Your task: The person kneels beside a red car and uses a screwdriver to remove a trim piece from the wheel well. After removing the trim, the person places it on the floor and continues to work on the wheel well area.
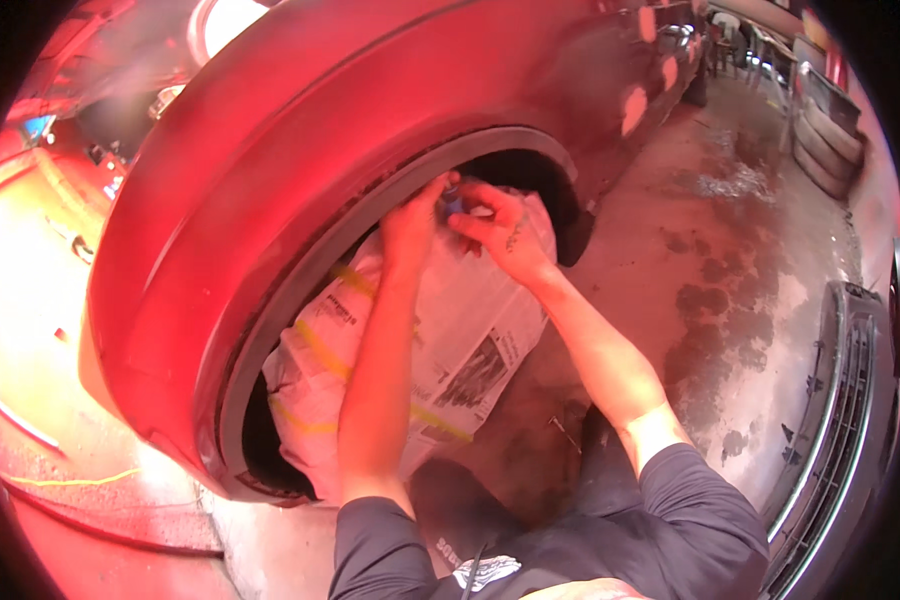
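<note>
In front of me a red car fender (pixel 270 150) curves over a wheel, edged with a dark grey wheel-arch trim (pixel 320 245). Sheets of newspaper (pixel 440 330) held with yellow tape (pixel 320 350) cover the wheel. My left hand (pixel 410 228) is closed near the top of the arch, at the trim's lower edge; what its fingers hold is hidden. Beside it, my right hand (pixel 500 228) pinches a small dark-blue object (pixel 452 204), too small to name. Both hands are close together, just above the papered wheel.
To the right, a car grille or bumper part (pixel 835 420) lies on the wet, stained concrete floor (pixel 715 300). Stacked tyres (pixel 828 140) stand farther back. A yellow cord (pixel 70 481) runs along the floor at left. A bright lamp (pixel 228 25) shines beyond the fender.
</note>
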`<control>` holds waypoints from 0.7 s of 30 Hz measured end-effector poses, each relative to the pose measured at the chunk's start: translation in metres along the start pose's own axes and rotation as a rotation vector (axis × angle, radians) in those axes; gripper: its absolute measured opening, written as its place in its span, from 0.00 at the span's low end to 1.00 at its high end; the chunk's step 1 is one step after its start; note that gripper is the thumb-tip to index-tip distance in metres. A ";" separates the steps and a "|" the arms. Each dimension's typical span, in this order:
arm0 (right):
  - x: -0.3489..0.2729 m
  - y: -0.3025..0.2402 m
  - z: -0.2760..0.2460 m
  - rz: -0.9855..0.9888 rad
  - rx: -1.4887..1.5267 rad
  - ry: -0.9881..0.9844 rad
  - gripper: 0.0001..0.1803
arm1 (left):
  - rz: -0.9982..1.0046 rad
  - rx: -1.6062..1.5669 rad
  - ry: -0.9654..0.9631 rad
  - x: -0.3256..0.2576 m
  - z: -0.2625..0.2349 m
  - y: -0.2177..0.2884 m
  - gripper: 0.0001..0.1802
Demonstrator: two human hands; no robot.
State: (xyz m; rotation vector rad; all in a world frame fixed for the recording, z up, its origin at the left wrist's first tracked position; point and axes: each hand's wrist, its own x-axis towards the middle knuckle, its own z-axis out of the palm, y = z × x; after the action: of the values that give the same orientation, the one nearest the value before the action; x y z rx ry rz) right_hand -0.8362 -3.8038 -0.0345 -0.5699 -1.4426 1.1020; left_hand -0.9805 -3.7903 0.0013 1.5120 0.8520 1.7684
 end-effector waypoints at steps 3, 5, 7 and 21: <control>-0.003 -0.006 -0.002 -0.022 -0.173 0.049 0.25 | 0.017 0.036 -0.004 0.000 0.003 0.001 0.08; -0.002 -0.002 0.004 0.009 -0.126 0.057 0.25 | -0.001 0.055 0.016 -0.002 0.002 0.008 0.08; 0.002 0.008 -0.009 -0.013 -0.113 0.036 0.23 | -0.009 0.067 0.006 -0.001 0.010 0.012 0.08; 0.001 0.014 -0.006 -0.261 -0.443 0.200 0.21 | -0.050 -0.116 -0.043 -0.002 0.010 0.008 0.09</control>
State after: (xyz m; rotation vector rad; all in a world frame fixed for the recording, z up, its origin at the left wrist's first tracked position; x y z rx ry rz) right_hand -0.8339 -3.7954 -0.0470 -0.7539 -1.5386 0.5040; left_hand -0.9710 -3.7961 0.0077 1.4370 0.7466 1.7128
